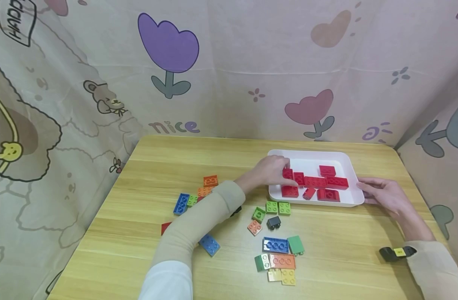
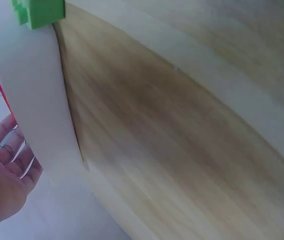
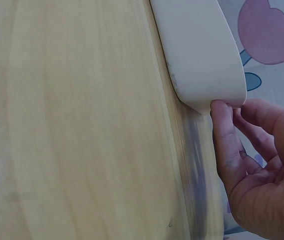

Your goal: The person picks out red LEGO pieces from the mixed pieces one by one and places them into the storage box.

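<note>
A white tray [image 1: 311,156] stands at the back right of the table with several red bricks [image 1: 315,182] inside. My left hand [image 1: 272,170] reaches over the tray's left end, thumb and fingers around a red brick [image 1: 287,173]. In the left wrist view the tray wall [image 2: 32,100] hides most of that brick, and only a red sliver shows beside the fingers. At the tray's right end my right hand [image 1: 386,196] holds the edge. Up close, its fingers [image 3: 222,125] are bent against the tray's end [image 3: 206,60].
Green bricks [image 1: 278,207] lie just in front of the tray. Nearer are a black brick [image 1: 274,223], a blue brick [image 1: 275,245], orange [image 1: 283,261] and yellow bricks [image 1: 288,276]. More bricks, including a blue one [image 1: 181,203], lie around the left forearm, partly covered. A printed curtain [image 1: 229,83] hangs behind.
</note>
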Available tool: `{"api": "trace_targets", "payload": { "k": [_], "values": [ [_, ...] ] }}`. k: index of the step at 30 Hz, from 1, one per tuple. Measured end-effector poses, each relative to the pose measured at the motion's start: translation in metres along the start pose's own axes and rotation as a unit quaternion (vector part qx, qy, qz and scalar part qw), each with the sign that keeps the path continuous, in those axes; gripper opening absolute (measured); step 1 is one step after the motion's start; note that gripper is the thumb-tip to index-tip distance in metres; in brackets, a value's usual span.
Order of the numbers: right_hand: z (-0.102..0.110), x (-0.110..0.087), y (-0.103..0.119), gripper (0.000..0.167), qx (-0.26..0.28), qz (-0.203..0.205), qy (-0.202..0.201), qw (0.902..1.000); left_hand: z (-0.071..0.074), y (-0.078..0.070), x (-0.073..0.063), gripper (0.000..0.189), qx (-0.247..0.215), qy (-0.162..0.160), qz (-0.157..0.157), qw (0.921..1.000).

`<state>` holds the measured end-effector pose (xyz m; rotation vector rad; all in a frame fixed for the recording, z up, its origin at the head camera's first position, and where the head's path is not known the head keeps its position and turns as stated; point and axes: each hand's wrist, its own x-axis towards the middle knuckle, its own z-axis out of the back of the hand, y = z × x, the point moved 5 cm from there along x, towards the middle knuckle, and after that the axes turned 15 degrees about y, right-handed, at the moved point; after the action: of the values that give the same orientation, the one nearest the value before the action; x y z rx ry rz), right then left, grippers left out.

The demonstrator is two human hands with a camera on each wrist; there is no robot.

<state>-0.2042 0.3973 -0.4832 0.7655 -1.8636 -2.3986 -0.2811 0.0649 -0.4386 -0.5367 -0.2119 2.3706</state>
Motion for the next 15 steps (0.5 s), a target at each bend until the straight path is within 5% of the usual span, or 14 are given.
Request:
{"api": "trace_targets", "payload": {
  "k": [15],
  "values": [
    [0.0008, 0.0010, 0.0001, 0.028, 0.014, 0.001, 0.003, 0.9999, -0.0109, 0.0043, 0.0097, 0.061, 0.010, 0.011, 0.016, 0.9998]
  ]
}}
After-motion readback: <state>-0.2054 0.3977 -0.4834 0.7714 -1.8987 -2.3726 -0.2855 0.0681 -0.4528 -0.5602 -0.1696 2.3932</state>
